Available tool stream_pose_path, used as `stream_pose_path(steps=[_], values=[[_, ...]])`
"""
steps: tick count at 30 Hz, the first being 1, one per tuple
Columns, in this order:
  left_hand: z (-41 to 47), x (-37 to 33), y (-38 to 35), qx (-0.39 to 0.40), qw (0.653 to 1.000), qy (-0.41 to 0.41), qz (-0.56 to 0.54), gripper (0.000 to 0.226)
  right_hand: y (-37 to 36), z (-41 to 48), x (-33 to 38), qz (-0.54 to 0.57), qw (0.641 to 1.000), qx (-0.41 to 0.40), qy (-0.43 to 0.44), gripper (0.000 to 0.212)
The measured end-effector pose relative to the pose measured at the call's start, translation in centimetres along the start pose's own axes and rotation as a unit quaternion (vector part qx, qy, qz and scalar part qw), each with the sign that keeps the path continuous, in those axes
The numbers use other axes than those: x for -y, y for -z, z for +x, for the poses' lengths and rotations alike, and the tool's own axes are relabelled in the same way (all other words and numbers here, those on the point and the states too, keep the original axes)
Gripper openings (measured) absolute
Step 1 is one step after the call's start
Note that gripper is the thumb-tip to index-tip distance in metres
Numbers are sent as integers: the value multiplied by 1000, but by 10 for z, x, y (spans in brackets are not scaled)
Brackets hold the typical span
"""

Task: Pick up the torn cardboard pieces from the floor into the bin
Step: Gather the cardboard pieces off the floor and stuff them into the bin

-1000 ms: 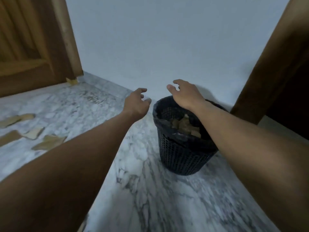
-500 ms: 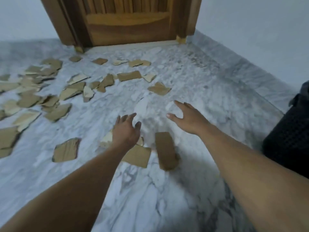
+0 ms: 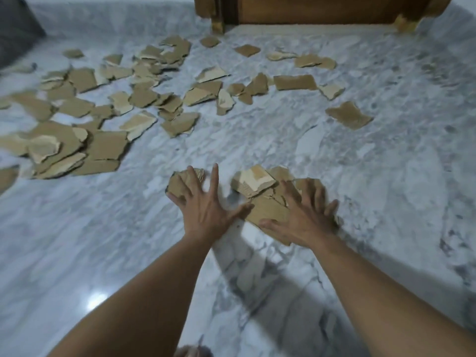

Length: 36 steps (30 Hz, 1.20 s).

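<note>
Head view, the only one. Step in hand: gathering, the start of a pickup. Left hand [image 3: 206,206] lies flat with its fingers splayed and straight, fingertips resting on a small piece [image 3: 180,185] at near centre. It grips nothing. Right hand [image 3: 306,217] is spread flat the same way and presses on a little pile [image 3: 257,182] of overlapping pieces just right of the left hand. No finger curls round anything, so there is no grasp yet. The hands sit just beside each other, thumbs pointing inward, and the left thumb reaches the pile's edge.

The other cardboard pieces [image 3: 108,140] lie on the marble floor [image 3: 386,189]. There is a heavy scatter at far left and far centre, much of it overlapping. A looser row lies farther on toward the wooden door [image 3: 309,9], and a lone piece [image 3: 349,115] sits at far right. Most of the job looks undone.

Next move, my guess: slide the small piece into the pile, curl the fingers under the edges, and lift it all as one bundle. The pieces are thin and lie flat on smooth stone. Getting fingertips under them likely needs a slide or a pinch, and a loose stack may shed bits.

Containers: the bin is not in view, so its place and contents can't be told here. A dark grey shape [image 3: 15,27] at the far left corner is cut off and can't be identified.
</note>
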State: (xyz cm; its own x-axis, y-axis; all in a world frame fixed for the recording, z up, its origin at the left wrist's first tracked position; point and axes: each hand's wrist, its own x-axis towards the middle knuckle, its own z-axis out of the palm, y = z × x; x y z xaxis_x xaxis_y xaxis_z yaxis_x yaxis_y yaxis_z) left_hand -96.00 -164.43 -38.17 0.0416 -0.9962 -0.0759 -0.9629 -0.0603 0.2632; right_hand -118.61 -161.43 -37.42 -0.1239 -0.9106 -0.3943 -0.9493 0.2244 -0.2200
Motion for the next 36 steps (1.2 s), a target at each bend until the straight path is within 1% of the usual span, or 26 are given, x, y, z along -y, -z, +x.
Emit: stream_pose_path(steps=[2,4,6,8,9,11,12,14,16,19,21,22,23,25,26,28,30,32,34,36], values=[[13,13,1,43,999,15,-26,131,1,13,11,-7,1000,-6,17,122],[27,17,1,65,997,-34,-21,126,2,26,20,-10,999,-14,42,123],[37,10,3,51,993,-92,-61,114,6,34,29,-4,996,-33,83,126],[46,1,7,39,987,-122,-97,104,8,44,34,23,992,-40,117,133],[49,-2,8,29,987,-131,-89,104,8,48,35,46,991,-41,121,137],[58,-4,7,10,989,-138,-48,112,7,56,36,73,992,-36,94,146],[64,-4,6,21,990,-132,-38,118,8,58,36,67,994,-34,78,150],[74,-4,8,87,988,-123,-25,126,15,62,39,41,997,-29,61,154],[78,-5,12,140,979,-147,8,124,26,64,46,20,997,-21,66,152],[83,-6,14,151,970,-189,15,106,38,69,56,15,996,1,88,142],[85,-5,11,163,965,-203,32,89,41,73,58,68,993,28,89,128],[84,-5,10,169,963,-207,37,84,42,75,59,103,990,41,84,122],[82,-5,10,172,964,-199,35,79,43,76,59,131,987,47,80,119],[75,-9,16,157,976,-150,-12,54,43,78,57,181,979,46,78,114],[72,-11,19,146,980,-130,-39,58,43,78,56,209,974,43,78,111],[72,-15,26,158,979,-93,-88,83,41,78,51,267,961,36,68,98],[78,-20,32,176,972,-53,-144,95,37,74,49,308,950,10,58,84],[84,-29,36,193,961,-16,-198,96,29,68,52,337,939,-37,57,71],[82,-38,37,209,954,-5,-213,96,18,60,56,355,929,-97,45,59],[77,-42,34,213,947,6,-241,96,9,52,55,386,910,-150,19,54]])
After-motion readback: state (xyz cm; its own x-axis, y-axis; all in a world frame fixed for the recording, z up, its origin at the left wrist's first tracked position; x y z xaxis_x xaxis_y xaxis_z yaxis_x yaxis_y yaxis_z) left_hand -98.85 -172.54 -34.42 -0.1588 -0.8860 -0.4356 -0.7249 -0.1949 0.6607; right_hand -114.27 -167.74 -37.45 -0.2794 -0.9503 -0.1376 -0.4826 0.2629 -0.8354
